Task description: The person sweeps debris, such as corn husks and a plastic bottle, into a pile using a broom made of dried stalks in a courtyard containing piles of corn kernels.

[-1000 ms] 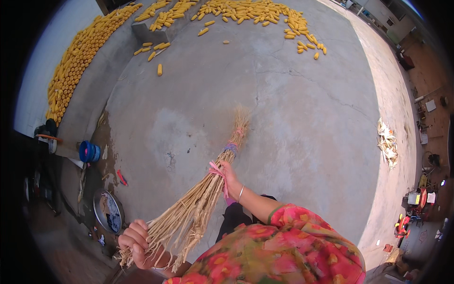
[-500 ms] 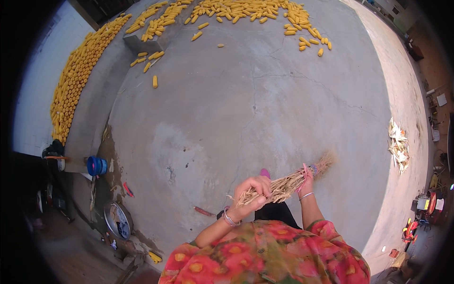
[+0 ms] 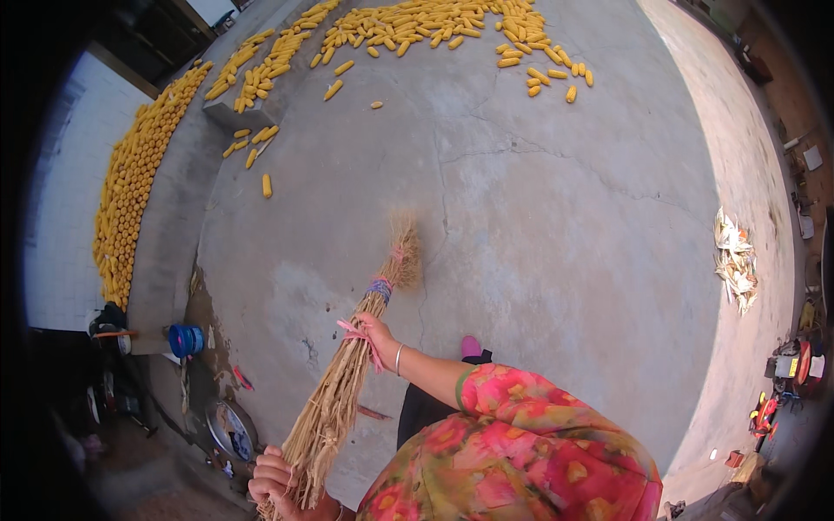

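Note:
A straw broom (image 3: 332,395) of dried stalks, bound with pink and purple ties, slants across the space before my body. Near its lower-left butt end, my left hand (image 3: 276,483) is closed around the stalks. My right hand (image 3: 375,339) grips it farther up, by the pink tie, with that arm stretched across to the left. The brushy tip (image 3: 404,252) points away from me over the concrete floor (image 3: 556,260) and looks slightly blurred. Whether the tip touches the floor I cannot tell.
Yellow corn cobs (image 3: 417,24) lie spread at the far side, with a stacked wall of cobs (image 3: 139,191) on the left. A blue bucket (image 3: 184,340) and a metal basin (image 3: 232,430) stand at left. Dry husks (image 3: 735,260) lie at right.
The broom has swung from pointing right to pointing forward and left. My right hand came across to the left with it, and my left hand moved down and left. The view has shifted slightly.

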Tool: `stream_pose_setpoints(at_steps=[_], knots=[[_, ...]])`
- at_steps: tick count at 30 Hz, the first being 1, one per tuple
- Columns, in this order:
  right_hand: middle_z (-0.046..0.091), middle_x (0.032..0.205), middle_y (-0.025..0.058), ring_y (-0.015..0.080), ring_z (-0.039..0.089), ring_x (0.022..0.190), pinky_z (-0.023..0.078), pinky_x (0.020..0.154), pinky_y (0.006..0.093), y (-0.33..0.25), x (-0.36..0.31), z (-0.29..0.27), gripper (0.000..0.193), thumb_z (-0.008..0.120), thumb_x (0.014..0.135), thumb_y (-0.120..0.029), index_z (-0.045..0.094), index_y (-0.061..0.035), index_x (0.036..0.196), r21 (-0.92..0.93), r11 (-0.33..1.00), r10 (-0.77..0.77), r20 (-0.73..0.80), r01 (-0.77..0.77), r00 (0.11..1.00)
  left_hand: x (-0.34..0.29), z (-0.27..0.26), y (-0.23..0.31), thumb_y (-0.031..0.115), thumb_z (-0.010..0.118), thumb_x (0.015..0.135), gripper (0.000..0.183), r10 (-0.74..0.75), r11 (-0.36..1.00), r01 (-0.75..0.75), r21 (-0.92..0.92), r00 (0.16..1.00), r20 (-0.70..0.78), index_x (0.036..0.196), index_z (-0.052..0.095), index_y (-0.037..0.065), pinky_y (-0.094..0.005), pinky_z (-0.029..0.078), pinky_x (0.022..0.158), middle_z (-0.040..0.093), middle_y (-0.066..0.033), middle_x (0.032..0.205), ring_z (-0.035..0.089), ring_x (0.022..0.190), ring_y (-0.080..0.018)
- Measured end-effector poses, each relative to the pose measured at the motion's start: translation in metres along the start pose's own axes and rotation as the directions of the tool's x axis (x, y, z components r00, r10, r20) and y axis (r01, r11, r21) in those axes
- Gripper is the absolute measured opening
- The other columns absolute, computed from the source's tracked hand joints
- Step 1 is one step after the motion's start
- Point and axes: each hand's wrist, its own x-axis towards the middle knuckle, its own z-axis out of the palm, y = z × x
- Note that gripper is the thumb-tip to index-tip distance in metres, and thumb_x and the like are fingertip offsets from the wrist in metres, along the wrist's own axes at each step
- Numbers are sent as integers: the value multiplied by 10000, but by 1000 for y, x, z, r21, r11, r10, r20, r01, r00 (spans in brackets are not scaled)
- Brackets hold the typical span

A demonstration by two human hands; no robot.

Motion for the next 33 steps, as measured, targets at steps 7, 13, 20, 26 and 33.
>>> stream_pose_setpoints(at_steps=[7, 13, 20, 26, 33], knots=[[615, 717, 110, 244, 622, 620, 540, 609, 371, -64, -22, -17, 483, 458, 838, -472, 570, -8, 911, 48, 985, -164, 3, 164, 986, 93, 56, 23, 212, 497, 886, 259, -205, 455, -78, -887, 960, -190, 679, 374, 117, -342, 319, 717, 403, -4, 583, 394, 611, -141], [599, 739, 129, 289, 600, 690, 521, 648, 420, -140, -65, -129, 484, 474, 814, -478, 557, -21, 951, 180, 859, -408, -326, 480, 853, 140, 160, -6, 177, 615, 807, 222, -95, -95, 137, -986, 985, 146, 677, 457, 92, -358, 361, 717, 509, -39, 607, 478, 631, -177], [584, 747, 73, 250, 581, 669, 522, 645, 451, -205, -145, -260, 438, 446, 836, -373, 526, -145, 1202, 117, 612, -578, -609, 782, 543, 161, 299, 70, 50, 580, 847, 232, 307, -139, 466, -874, 859, 410, 692, 407, 52, -348, 397, 738, 468, -36, 670, 443, 703, -179], [584, 754, 69, 259, 579, 669, 528, 638, 462, -270, -105, -343, 340, 447, 844, -330, 537, -166, 1128, 218, 614, -538, -587, 758, 605, 200, 371, 101, 76, 595, 837, 230, 238, -105, 512, -852, 845, 478, 690, 418, 57, -366, 397, 767, 483, -38, 677, 448, 704, -181], [619, 725, 123, 284, 609, 622, 527, 585, 426, -313, 26, -171, 347, 510, 787, -403, 565, -62, 828, 226, 923, -220, -351, 310, 910, 251, 320, 84, 190, 599, 810, 225, -250, 227, 178, -957, 961, 120, 688, 430, 105, -355, 349, 761, 490, -25, 603, 423, 631, -146]])
